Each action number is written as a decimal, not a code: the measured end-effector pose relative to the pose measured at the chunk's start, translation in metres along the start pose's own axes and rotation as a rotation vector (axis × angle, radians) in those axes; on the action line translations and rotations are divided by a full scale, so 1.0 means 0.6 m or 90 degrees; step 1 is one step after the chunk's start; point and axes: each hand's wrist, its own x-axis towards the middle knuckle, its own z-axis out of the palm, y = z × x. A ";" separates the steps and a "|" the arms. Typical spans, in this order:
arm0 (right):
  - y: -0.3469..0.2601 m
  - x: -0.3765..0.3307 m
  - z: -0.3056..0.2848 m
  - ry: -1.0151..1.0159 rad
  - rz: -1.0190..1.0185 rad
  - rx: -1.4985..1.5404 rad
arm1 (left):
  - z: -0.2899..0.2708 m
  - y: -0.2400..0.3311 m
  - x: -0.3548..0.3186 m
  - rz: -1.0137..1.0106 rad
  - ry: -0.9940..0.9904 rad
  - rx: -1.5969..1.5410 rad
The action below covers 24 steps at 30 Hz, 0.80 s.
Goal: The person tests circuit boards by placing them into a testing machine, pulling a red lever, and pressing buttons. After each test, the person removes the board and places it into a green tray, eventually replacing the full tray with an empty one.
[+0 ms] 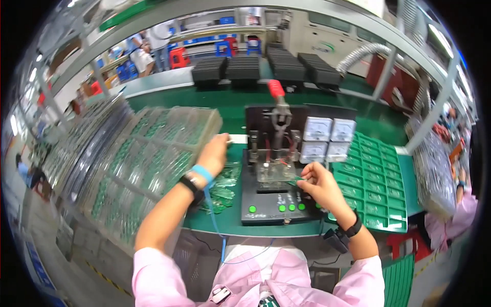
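Note:
My right hand (pixel 319 185) pinches a small green circuit board (pixel 293 181) at the front right of a black test fixture (pixel 266 202). The board's far end is close to the fixture's clear plate (pixel 271 171). Above that plate stands a toggle clamp with a red handle (pixel 276 89). My left hand (pixel 214 156) is between the stack of clear trays (pixel 153 153) and the fixture, next to a white strip (pixel 238 138); its fingers are curled, partly hidden and blurred. Loose green circuit boards (pixel 221 197) lie in a pile below my left hand.
Four panel meters (pixel 327 138) are mounted beside the clamp. A green compartment tray (pixel 373 189) holding small parts lies to the right. More clear trays (pixel 433 174) stand past it. Several black racks (pixel 243 70) line the bench's far edge. A blue cord (pixel 222 236) hangs from my left wrist.

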 end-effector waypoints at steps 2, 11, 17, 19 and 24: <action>0.009 -0.031 -0.062 0.049 -0.023 0.019 | -0.052 0.014 -0.023 0.064 0.028 -0.040; 0.262 -0.235 -0.432 0.674 0.015 -0.094 | -0.124 0.180 -0.120 0.307 -0.052 -0.062; 0.314 -0.263 -0.435 0.581 0.184 -0.118 | -0.065 0.220 -0.117 0.424 -0.094 0.039; 0.296 -0.267 -0.438 0.593 0.142 -0.345 | -0.047 0.227 -0.110 0.374 -0.119 0.052; 0.283 -0.250 -0.425 0.542 0.185 -0.464 | -0.021 0.241 -0.117 0.332 -0.124 0.101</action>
